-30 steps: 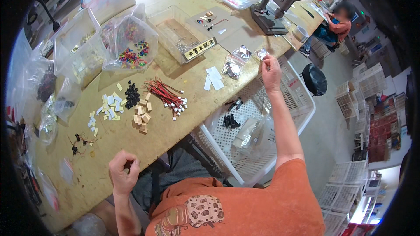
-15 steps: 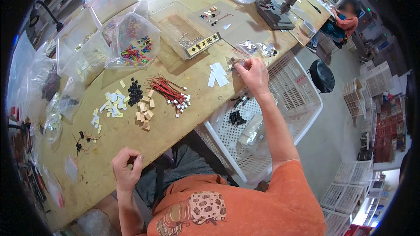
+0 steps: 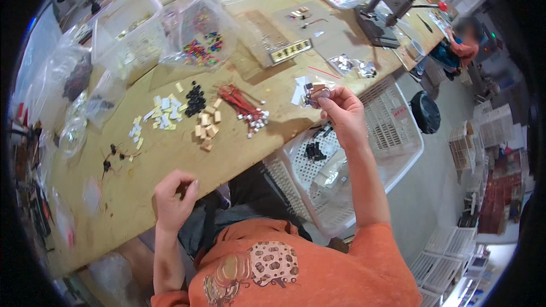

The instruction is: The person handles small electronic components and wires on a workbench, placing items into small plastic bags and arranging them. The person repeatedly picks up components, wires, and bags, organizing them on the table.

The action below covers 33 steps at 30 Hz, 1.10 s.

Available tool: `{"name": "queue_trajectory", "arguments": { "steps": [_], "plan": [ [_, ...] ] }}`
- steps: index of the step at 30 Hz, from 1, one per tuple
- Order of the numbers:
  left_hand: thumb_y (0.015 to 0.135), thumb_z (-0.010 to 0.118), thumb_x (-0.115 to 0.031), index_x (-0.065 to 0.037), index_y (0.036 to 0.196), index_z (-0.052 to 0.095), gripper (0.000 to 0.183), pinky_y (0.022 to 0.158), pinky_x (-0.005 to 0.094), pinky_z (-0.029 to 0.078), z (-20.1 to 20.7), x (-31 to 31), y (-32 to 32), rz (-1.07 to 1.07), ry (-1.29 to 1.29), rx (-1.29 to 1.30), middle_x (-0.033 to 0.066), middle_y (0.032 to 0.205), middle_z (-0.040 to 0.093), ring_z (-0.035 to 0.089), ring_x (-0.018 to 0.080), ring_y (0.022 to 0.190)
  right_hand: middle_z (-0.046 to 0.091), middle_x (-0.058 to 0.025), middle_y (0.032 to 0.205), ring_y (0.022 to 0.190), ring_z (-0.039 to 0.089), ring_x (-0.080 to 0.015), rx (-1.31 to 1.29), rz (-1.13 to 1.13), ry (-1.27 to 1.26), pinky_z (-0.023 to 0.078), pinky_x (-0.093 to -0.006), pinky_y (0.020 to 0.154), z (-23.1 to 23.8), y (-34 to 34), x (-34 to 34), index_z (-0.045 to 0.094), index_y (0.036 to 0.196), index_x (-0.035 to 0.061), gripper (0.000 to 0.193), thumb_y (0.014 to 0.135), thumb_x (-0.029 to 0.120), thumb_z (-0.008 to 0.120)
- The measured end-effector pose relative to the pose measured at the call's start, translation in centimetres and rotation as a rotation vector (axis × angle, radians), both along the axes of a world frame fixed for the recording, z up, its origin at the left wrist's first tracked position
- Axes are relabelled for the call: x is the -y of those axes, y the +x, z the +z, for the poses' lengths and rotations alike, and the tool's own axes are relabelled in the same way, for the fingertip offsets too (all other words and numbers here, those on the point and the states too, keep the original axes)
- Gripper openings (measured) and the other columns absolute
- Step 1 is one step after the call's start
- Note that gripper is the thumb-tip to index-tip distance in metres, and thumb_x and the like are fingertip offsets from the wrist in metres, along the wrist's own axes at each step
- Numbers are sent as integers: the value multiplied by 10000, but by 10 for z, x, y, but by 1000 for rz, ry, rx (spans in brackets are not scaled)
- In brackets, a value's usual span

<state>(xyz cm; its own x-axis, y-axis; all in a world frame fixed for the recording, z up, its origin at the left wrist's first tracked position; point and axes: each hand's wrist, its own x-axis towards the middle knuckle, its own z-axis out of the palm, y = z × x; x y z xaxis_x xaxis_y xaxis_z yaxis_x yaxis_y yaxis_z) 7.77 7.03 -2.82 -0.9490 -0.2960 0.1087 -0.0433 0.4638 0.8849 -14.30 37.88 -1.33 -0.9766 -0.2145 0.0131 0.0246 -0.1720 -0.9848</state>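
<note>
My right hand (image 3: 344, 115) is raised at the table's front edge, thumb and fingers pinching a small clear zip bag (image 3: 317, 95) with small parts in it, some brown and dark. White paper slips (image 3: 298, 91) lie on the table beside that bag. At the near edge of the table, my left hand (image 3: 175, 196) is loosely curled, and nothing shows in it. Between the hands lie red wires with white connectors (image 3: 242, 105), tan blocks (image 3: 208, 127), black round parts (image 3: 195, 99) and white and yellow pieces (image 3: 165, 112). Two filled clear bags (image 3: 352, 65) rest beyond my right hand.
Clear bins (image 3: 128, 34) and a bag of coloured parts (image 3: 199, 40) stand at the back left. A shallow tray (image 3: 256, 34) sits mid-table, with a hand press (image 3: 378, 25) behind right. A white crate (image 3: 392, 131) is below the edge. Another person (image 3: 463, 45) sits far right.
My right hand has lifted the small bag off the table and brought it up toward me. My left hand stays curled near the edge. The whole view has shifted slightly.
</note>
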Motion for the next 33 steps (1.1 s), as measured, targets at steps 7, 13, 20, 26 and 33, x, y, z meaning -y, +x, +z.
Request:
{"name": "queue_trajectory", "arguments": {
  "steps": [7,13,20,26,33],
  "plan": [
    [896,667,-64,12,1184,570,314,758,233,520,26,-44,-30,-157,654,-108,47,992,668,635,91,858,667,-24,899,790,640,-91,141,391,-116,523,-226,642,22,72,69,597,927,50,124,878,25,707],
    [961,610,-115,-7,1181,585,247,714,210,517,14,-27,-20,-209,887,28,27,1005,666,616,60,815,686,-53,889,795,676,-126,354,595,-92,562,-249,693,25,107,94,633,986,12,113,908,77,683],
    [973,576,-86,2,1157,603,206,701,211,533,19,-22,1,-122,897,0,32,977,678,627,60,782,690,-64,891,785,683,-143,493,642,-180,563,-254,685,16,113,103,640,1009,-1,125,937,101,648],
    [985,564,-88,11,1066,630,143,631,202,530,18,-22,8,-96,726,-37,24,882,683,641,60,714,686,-51,889,765,661,-112,383,639,-93,553,-247,681,16,124,111,650,998,11,103,936,94,654],
    [1021,479,-156,11,1008,648,239,640,204,517,19,-19,9,-97,739,-29,27,852,679,625,57,723,690,-53,893,736,665,-109,408,629,-119,558,-242,666,10,123,108,651,953,17,79,936,94,656]
  ]
}}
